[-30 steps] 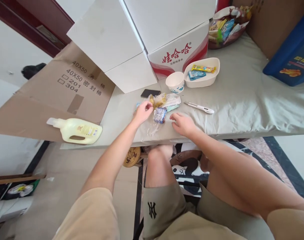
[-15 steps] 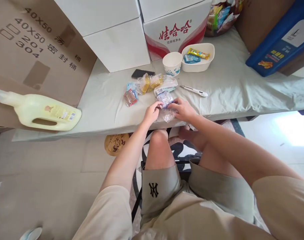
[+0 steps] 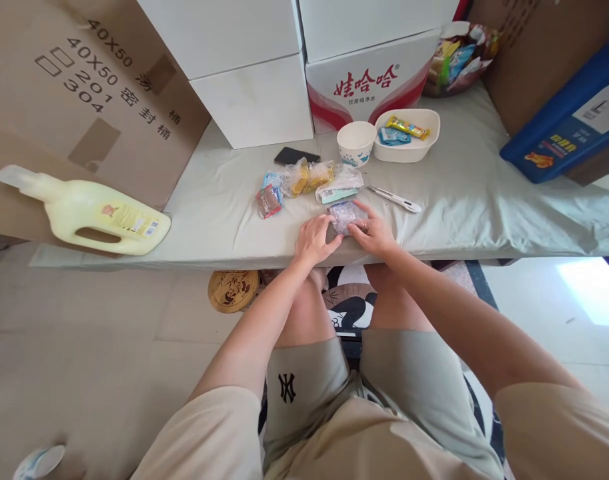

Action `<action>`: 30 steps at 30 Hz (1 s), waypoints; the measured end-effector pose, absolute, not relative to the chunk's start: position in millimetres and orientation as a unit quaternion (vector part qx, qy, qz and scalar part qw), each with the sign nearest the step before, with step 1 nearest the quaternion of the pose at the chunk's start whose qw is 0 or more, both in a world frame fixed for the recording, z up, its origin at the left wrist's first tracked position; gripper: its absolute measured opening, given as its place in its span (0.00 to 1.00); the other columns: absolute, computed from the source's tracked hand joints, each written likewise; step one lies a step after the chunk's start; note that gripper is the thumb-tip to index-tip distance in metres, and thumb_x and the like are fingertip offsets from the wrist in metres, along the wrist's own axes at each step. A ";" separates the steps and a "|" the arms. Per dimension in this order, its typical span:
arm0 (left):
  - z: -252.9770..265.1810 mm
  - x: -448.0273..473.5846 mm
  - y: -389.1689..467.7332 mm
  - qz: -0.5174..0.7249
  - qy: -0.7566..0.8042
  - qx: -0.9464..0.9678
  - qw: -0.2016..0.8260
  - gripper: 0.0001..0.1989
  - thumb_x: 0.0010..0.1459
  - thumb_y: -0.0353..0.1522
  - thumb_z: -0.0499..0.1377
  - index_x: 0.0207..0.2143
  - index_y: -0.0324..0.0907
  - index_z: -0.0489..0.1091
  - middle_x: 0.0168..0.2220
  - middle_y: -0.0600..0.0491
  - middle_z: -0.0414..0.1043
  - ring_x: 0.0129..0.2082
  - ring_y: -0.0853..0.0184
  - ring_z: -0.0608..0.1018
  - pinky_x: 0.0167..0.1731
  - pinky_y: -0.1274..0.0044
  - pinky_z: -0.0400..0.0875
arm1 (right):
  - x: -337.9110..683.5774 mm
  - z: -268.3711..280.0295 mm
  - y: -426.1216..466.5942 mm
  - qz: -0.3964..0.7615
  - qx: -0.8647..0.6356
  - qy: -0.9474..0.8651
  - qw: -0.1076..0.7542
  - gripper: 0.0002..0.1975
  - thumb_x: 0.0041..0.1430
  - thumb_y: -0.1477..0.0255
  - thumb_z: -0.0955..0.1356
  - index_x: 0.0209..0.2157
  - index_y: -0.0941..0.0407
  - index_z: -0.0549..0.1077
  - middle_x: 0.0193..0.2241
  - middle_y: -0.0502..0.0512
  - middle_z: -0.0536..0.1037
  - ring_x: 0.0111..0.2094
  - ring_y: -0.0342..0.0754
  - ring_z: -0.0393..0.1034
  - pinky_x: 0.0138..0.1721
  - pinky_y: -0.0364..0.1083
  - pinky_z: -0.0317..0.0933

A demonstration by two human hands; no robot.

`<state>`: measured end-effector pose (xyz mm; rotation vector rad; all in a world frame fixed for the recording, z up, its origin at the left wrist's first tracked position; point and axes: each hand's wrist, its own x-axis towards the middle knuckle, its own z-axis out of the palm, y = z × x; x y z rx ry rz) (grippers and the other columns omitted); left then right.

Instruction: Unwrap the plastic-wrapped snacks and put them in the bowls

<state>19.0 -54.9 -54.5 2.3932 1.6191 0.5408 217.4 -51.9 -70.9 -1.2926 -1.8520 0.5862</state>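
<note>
- In the head view, I have the clear-wrapped packet (image 3: 347, 217) near the front edge of the pale cloth (image 3: 464, 207), between both hands; its film is crinkled and shiny, the contents bluish and blurred.
- My right hand (image 3: 377, 232) holds the packet's right side in a narrow grip, thumb along the near edge, index finger along the far one.
- My left hand (image 3: 314, 240) is at its left side with bent fingers, fingertips at the film; I cannot tell whether they pinch it.
- Just beyond the packet I see a flattened pale-green-and-white wrapper (image 3: 340, 188), with crumpled clear plastic around yellow pieces (image 3: 311, 179) just beside it.
- A flat, dark phone (image 3: 297, 157) lies behind those; to their left, a red-brown sachet (image 3: 269, 202) overlaps a blue one.
- To the right, a slim, white-handled craft knife (image 3: 398, 199) lies on the softly wrinkled cloth.
- Farther back, a round, blue-patterned paper cup (image 3: 355, 155) stands beside a smooth, rounded white tray (image 3: 408, 155) bearing a yellow stick pack (image 3: 409, 127) and a blue packet (image 3: 394, 137).
- At far left, I see a glossy, pale-yellow handled bottle (image 3: 109, 215) before a matte cardboard carton (image 3: 114, 73).
</note>
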 end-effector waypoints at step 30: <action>-46.9 16.1 -47.8 0.226 0.564 0.769 0.198 0.18 0.64 0.42 0.58 0.52 0.44 0.73 0.59 0.47 0.74 0.60 0.56 0.73 0.60 0.62 0.65 | 218.8 -67.9 -50.2 0.290 -0.573 -0.671 0.370 0.38 0.54 0.56 0.68 0.64 0.57 0.61 0.55 0.68 0.76 0.52 0.65 0.74 0.53 0.65 0.65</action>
